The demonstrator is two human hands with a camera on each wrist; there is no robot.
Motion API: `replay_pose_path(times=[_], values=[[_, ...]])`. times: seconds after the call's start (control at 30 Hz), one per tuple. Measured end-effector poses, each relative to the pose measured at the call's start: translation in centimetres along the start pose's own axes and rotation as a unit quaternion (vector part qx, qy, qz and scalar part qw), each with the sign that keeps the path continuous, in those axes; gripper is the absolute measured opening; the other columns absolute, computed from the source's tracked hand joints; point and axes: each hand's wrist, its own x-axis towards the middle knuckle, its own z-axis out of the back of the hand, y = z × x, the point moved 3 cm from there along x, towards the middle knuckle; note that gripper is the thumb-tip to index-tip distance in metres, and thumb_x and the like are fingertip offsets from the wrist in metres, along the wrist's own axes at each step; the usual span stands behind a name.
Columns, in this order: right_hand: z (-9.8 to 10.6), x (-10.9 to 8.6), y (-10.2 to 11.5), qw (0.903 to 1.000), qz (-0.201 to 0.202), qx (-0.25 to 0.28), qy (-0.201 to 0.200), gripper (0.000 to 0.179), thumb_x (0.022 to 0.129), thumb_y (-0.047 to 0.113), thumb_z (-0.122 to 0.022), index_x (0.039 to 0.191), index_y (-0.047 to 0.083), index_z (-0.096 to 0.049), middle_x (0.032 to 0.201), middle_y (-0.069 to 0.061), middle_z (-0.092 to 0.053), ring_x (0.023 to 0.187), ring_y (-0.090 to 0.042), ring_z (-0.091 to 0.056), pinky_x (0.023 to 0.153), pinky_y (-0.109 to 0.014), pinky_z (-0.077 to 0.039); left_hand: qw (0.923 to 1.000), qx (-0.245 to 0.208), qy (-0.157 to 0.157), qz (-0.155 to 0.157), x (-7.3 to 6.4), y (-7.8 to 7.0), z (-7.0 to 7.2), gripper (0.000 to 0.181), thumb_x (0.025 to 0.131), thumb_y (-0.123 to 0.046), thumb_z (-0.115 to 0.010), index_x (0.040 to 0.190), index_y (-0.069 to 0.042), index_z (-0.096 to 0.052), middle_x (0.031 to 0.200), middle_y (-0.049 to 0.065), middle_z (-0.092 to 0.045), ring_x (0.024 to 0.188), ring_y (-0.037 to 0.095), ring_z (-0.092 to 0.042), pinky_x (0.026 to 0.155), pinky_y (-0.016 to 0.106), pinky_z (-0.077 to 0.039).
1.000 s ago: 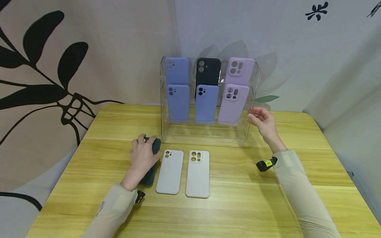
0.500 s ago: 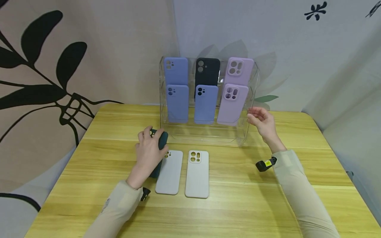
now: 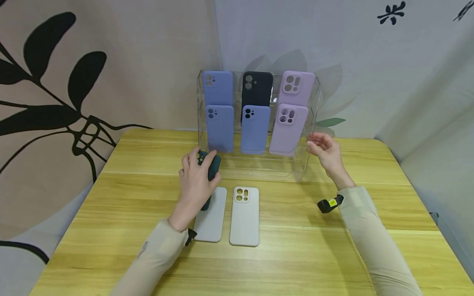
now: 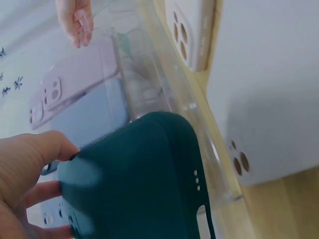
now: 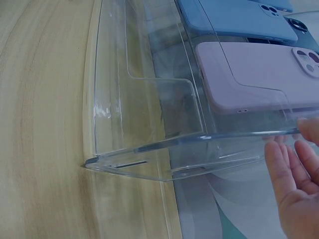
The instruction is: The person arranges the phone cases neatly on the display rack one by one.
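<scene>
My left hand (image 3: 196,181) grips a dark green phone case (image 4: 134,174) by its camera end, thumb on one edge and fingers on the other. The case is lifted and tilted over the upper part of a white phone case (image 3: 212,220), in front of a clear acrylic display stand (image 3: 255,170). At the stand's right side, my right hand (image 3: 327,156) pinches the edge of the side panel; in the right wrist view the thumb and fingers lie on either side of it. A second white phone case (image 3: 245,222) lies flat to the right of the first.
The stand bears two rows: blue (image 3: 218,88), black (image 3: 257,87) and lilac (image 3: 298,88) cases above, two blue cases (image 3: 255,129) and a lilac case (image 3: 288,133) below. Its lowest front tier shows bare. The wooden table (image 3: 296,255) meets a patterned wall behind.
My left hand has lifted the dark green phone case off the table and carried it right and away from me, towards the stand. The right hand has stayed at the stand's side.
</scene>
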Motion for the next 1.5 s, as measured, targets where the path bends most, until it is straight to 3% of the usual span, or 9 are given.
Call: replay_pose_path(times=[0.37,0.77,1.13,1.33,1.5], values=[[0.1,0.1,-0.1,1.0,-0.007,0.006,0.0,0.027,0.088,-0.009,-0.055,0.113,-0.019,-0.047,0.098,0.004,-0.064,0.083,-0.003,-0.059,0.069,-0.016,-0.053,0.9958,-0.035,-0.063,-0.058,1.2,-1.8,-0.5,0.051,0.077,-0.012,-0.073,0.126,-0.012,-0.058,0.135,0.02,-0.041,0.115,0.044,-0.037,0.067,0.059,-0.044],[0.2,0.1,0.0,1.0,-0.003,0.004,0.004,0.031,0.089,-0.006,-0.056,0.114,-0.021,-0.045,0.099,0.003,-0.064,0.084,-0.005,-0.06,0.07,-0.016,-0.053,0.9905,-0.04,-0.101,-0.085,3.5,-3.2,-0.8,0.049,0.078,-0.014,-0.07,0.125,-0.014,-0.058,0.135,0.019,-0.04,0.116,0.044,-0.038,0.073,0.06,-0.045],[0.1,0.2,-0.1,0.9998,0.003,0.019,0.003,0.033,0.088,-0.007,-0.058,0.113,-0.023,-0.044,0.097,0.003,-0.065,0.083,-0.005,-0.06,0.069,-0.017,-0.053,0.9674,-0.046,-0.222,-0.113,6.6,-4.4,-1.0,0.043,0.08,-0.015,-0.069,0.122,-0.012,-0.059,0.131,0.021,-0.043,0.114,0.043,-0.038,0.085,0.06,-0.041],[0.1,0.2,-0.2,0.9996,0.004,0.027,0.004,0.034,0.087,-0.007,-0.058,0.113,-0.024,-0.043,0.097,0.002,-0.065,0.084,-0.006,-0.061,0.069,-0.017,-0.053,0.954,-0.049,-0.276,-0.106,7.2,-4.0,-2.2,0.044,0.08,-0.015,-0.069,0.122,-0.012,-0.059,0.133,0.021,-0.042,0.116,0.042,-0.036,0.09,0.056,-0.039],[0.1,0.2,-0.2,0.9998,0.004,0.021,0.004,0.034,0.087,-0.007,-0.058,0.114,-0.024,-0.044,0.098,0.001,-0.065,0.084,-0.006,-0.061,0.069,-0.017,-0.053,0.9475,-0.057,-0.298,-0.101,7.1,-3.5,-3.2,0.047,0.077,-0.014,-0.073,0.121,-0.012,-0.059,0.132,0.021,-0.041,0.116,0.041,-0.035,0.089,0.055,-0.039]])
